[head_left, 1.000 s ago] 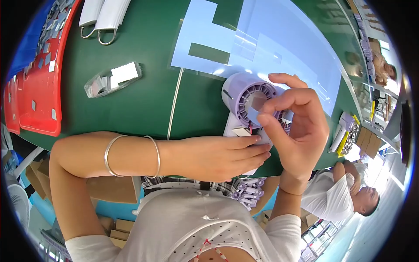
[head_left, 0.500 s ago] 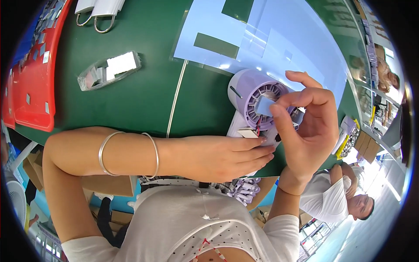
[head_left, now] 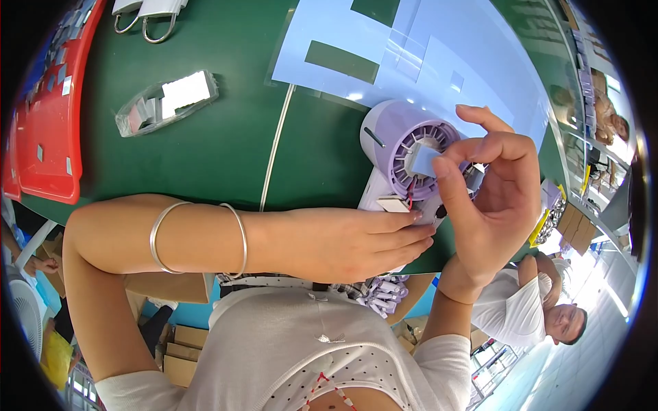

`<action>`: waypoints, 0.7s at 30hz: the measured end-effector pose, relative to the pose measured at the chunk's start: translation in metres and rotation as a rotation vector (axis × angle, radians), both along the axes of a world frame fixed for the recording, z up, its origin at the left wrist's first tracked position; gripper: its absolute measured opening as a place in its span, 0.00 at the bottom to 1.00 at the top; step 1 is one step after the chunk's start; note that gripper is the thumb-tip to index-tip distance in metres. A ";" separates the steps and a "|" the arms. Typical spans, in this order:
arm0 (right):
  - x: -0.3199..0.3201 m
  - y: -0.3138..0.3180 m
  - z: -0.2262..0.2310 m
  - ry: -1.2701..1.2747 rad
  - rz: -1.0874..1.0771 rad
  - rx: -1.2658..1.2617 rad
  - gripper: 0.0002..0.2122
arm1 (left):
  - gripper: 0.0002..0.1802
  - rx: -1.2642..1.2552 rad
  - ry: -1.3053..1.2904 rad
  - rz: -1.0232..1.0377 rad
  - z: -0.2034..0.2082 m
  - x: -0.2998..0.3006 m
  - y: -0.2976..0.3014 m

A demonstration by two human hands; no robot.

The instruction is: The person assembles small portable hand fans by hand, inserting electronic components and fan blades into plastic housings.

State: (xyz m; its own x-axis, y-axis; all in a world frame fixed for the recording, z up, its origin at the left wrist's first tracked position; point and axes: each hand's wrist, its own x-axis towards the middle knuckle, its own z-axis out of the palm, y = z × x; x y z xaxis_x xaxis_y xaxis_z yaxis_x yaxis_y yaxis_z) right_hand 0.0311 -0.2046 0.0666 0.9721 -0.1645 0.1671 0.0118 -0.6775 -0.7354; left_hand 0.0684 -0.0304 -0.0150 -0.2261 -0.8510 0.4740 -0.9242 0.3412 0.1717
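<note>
A purple-and-white handheld fan housing lies at the table's front edge, its round open end with a ring of fins turned toward me. Red wires and a small white block show at its lower part. My left hand reaches across with its fingers over the fan's pale lower part, gripping it; the thumb side is partly hidden. Between thumb and forefinger, my right hand pinches a small blue square pad in front of the fins. Its other fingers are curled or raised.
A blue sheet with cut-out gaps covers the back right of the green table. A clear plastic bag with pale pieces lies left, near a red tray and white parts with metal loops. Another person is at the right.
The view has shifted slightly. My right hand still pinches the blue pad at the fan's open end, and my left hand keeps its grip.
</note>
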 end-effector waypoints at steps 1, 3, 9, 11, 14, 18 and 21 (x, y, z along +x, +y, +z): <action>0.000 0.001 0.001 0.000 0.000 0.000 0.14 | 0.30 0.000 0.000 0.000 0.000 0.000 0.000; 0.000 0.003 0.004 0.036 -0.026 -0.055 0.14 | 0.30 0.007 0.002 -0.003 0.001 0.000 -0.001; 0.000 0.002 0.007 -0.077 0.130 -0.427 0.16 | 0.30 0.021 -0.018 -0.005 0.002 0.001 0.002; -0.018 -0.010 0.009 -0.187 -0.069 -0.251 0.18 | 0.34 0.017 -0.075 -0.039 0.008 0.004 -0.001; -0.045 -0.029 -0.005 -0.313 -0.315 -0.041 0.20 | 0.40 0.063 -0.120 -0.066 0.011 0.006 -0.002; -0.087 -0.028 -0.027 -0.053 -0.395 0.348 0.29 | 0.44 0.096 -0.125 -0.052 0.010 0.005 0.002; -0.098 -0.017 -0.040 -0.022 -0.382 0.606 0.29 | 0.44 0.133 -0.078 -0.068 0.011 0.006 0.000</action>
